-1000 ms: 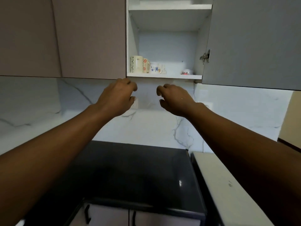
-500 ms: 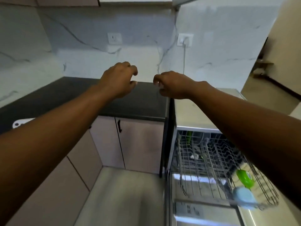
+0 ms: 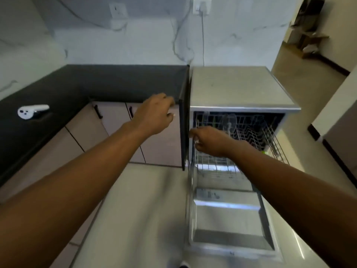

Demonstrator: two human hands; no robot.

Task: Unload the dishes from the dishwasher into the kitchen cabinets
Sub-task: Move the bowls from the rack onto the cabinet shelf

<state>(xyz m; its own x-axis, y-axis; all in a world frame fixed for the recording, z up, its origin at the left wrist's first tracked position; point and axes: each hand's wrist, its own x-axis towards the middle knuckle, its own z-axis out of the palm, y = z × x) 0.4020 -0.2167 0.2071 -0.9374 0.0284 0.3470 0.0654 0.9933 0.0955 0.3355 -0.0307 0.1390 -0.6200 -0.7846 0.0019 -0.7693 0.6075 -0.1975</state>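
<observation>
- Reaching toward the dishwasher point(image 3: 241, 88), both arms extended; no dish in either hand.
- Dishwasher is the landmark: door point(image 3: 229, 225) dropped flat in front of it, upper rack point(image 3: 257, 136) pulled out over the door.
- Right hand point(image 3: 210, 141) sits over the rack's left front corner, fingers loosely curled, nothing visibly gripped. Whether the fingertips touch the wire: cannot tell, frame is motion-blurred.
- Left hand point(image 3: 154, 117) hangs left of the dishwasher, level with its top edge, in front of the lower cabinet doors point(image 3: 114, 120). Fingers loosely curled, holding nothing.
- Rack contents: mostly bare wire. One blurry pale shape point(image 3: 229, 120) stands near the rack's back left, probably a glass or utensil, too smeared to name. A small green bit point(image 3: 265, 152) shows at the rack's right edge beside the right forearm.
- Lower rack: hidden under the upper one, cannot tell what's in it.
- Dark countertop point(image 3: 108, 82) runs left of the dishwasher; a white object point(image 3: 31, 111) lies on its far left end, well apart from the hands.
- Wall outlet point(image 3: 201, 5) above the dishwasher with a cord point(image 3: 202, 39) running down behind it.
- Progress, my read: the upper rack looks nearly cleared, so late in the job. Left: those last few items, plus whatever the lower rack holds.
- Next move likely needs the right hand down into the rack's back left for the pale piece; the tines are close-set there, so lift straight up.
</observation>
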